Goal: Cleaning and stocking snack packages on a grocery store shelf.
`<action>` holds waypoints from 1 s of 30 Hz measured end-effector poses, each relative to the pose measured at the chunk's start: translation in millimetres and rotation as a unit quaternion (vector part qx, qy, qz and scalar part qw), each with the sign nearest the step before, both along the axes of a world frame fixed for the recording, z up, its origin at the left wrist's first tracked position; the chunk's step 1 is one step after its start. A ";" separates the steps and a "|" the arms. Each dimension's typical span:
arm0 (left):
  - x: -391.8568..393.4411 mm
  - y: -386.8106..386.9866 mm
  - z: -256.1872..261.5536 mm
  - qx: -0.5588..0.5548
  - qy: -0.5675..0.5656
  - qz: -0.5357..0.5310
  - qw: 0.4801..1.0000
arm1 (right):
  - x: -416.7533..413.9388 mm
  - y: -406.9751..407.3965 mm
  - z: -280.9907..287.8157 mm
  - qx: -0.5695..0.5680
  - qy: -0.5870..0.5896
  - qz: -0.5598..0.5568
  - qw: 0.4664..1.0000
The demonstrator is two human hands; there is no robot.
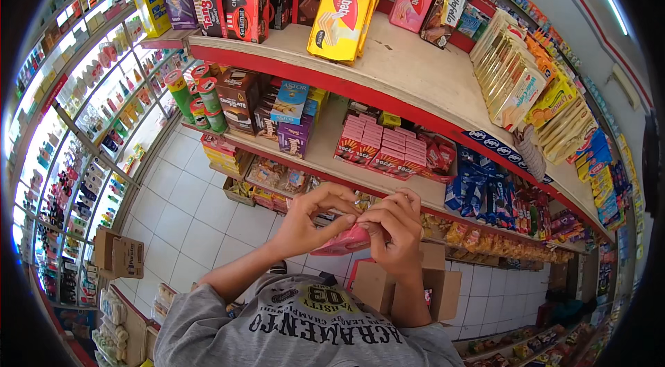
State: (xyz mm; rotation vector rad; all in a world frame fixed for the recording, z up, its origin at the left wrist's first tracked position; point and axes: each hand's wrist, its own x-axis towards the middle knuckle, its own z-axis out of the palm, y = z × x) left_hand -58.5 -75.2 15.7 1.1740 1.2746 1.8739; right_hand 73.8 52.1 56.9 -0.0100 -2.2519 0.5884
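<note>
A pink plastic packet [340, 243] is held before my chest, both hands at its upper edge. My left hand [322, 219] pinches that edge between thumb and fingers. Close beside it, my right hand [396, 229] has its fingers bent over the packet's other end, which they partly hide. On the upper shelf in front stand yellow Nabati wafer packs [340, 21], with a pink Nabati pack [414, 0] further back, leaning beside a brown Wafello pack [444, 16].
An opened cardboard box [447, 289] stands on the tiled floor by my right arm; another carton [119, 258] is at the left. Pocky boxes [382, 143] fill part of the middle shelf. The upper shelf's red edge [322, 81] runs across in front of me.
</note>
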 end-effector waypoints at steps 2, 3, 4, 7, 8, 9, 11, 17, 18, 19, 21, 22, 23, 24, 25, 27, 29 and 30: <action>-7.5 -0.9 10.5 -0.004 0.071 -0.008 0.997 | -0.8 -0.6 1.4 0.006 -0.002 0.007 1.000; -11.3 -0.3 18.1 -0.002 0.073 -0.009 0.997 | 0.0 1.0 0.8 0.001 0.001 0.007 1.000; -14.3 -3.5 28.5 -0.025 0.142 -0.024 0.989 | 0.3 1.5 0.5 -0.005 0.004 0.009 1.000; -16.0 -9.8 53.0 -0.078 0.226 -0.039 0.970 | -0.4 0.2 3.5 0.009 -0.001 0.017 1.000; -16.2 -10.1 56.3 -0.108 0.239 -0.040 0.964 | -0.4 0.7 3.2 0.010 0.000 0.016 1.000; -15.7 -9.2 55.1 -0.107 0.241 -0.039 0.964 | -0.3 1.4 3.4 0.013 -0.004 0.015 1.000; -11.8 -6.2 48.7 0.029 0.391 0.029 0.920 | 1.7 1.7 5.7 0.017 -0.006 0.010 1.000; -9.1 -1.3 42.7 0.030 0.428 0.063 0.901 | 1.8 1.0 7.9 0.016 0.028 -0.017 0.999; -11.8 -0.7 41.7 0.035 0.431 0.061 0.900 | 1.4 1.6 10.0 0.023 0.027 -0.016 0.999; -15.2 -0.4 40.8 0.040 0.426 0.045 0.903 | 1.4 2.6 12.3 0.030 0.026 -0.015 0.999; -16.2 2.4 44.8 0.048 0.424 0.026 0.904 | 1.9 7.7 19.6 0.037 0.035 -0.019 0.999; -13.6 3.8 50.1 0.018 0.329 0.026 0.944 | 1.5 10.8 24.4 0.041 0.040 -0.017 0.998; -10.7 6.8 53.4 -0.013 0.231 0.026 0.973 | -0.3 13.7 31.5 0.042 0.042 -0.021 0.998; -6.2 17.7 47.0 0.053 0.161 0.033 0.985 | -2.2 16.0 42.0 0.045 0.055 -0.017 0.997; -5.0 23.6 45.9 0.054 0.162 0.030 0.985 | -6.6 21.1 49.4 0.045 0.068 -0.011 0.997; -5.2 31.7 45.9 0.025 0.276 0.047 0.960 | -17.0 36.9 65.1 0.052 0.076 0.001 0.996; -6.8 41.3 43.7 -0.009 0.306 0.031 0.951 | -23.8 46.5 88.5 0.028 0.073 0.033 0.996; -3.2 51.5 47.4 -0.004 0.272 0.062 0.960 | -24.5 54.6 97.1 0.031 0.073 0.027 0.996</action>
